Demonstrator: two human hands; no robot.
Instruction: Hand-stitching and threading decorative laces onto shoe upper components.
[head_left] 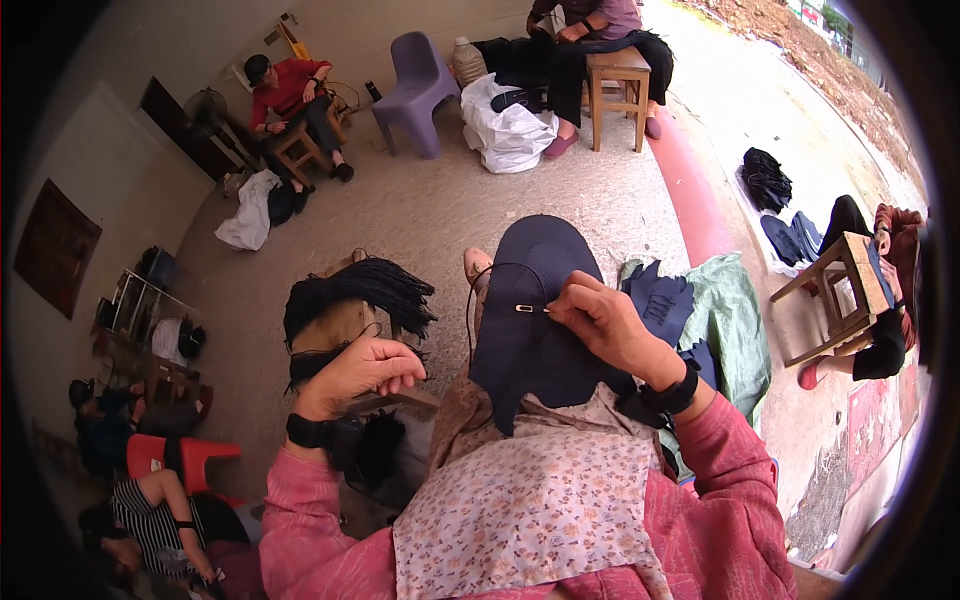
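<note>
A dark navy piece with a rounded far end (pixel 545 245), like a shoe upper or sole, lies across my lap over a floral apron (pixel 530 490). My right hand (pixel 600 325) pinches its thumb and forefinger together on it, beside a small gold-coloured rectangular metal loop (pixel 524 308). What the fingertips hold is too small to make out. A thin dark cord (pixel 470 310) curves around the piece's left side. Left of it, my left hand (pixel 365 372) hovers with curled fingers; their contents are hidden. Just beyond that hand, a bundle of black cords (pixel 360 290) drapes over a wooden stool (pixel 335 330).
On my right, cut navy pieces (pixel 660 305) lie by a green sack (pixel 735 320). Ahead stand a purple chair (pixel 412 90) and a white bag (pixel 505 135). People sit working on stools around the room; a red chair (pixel 205 465) stands at the lower left.
</note>
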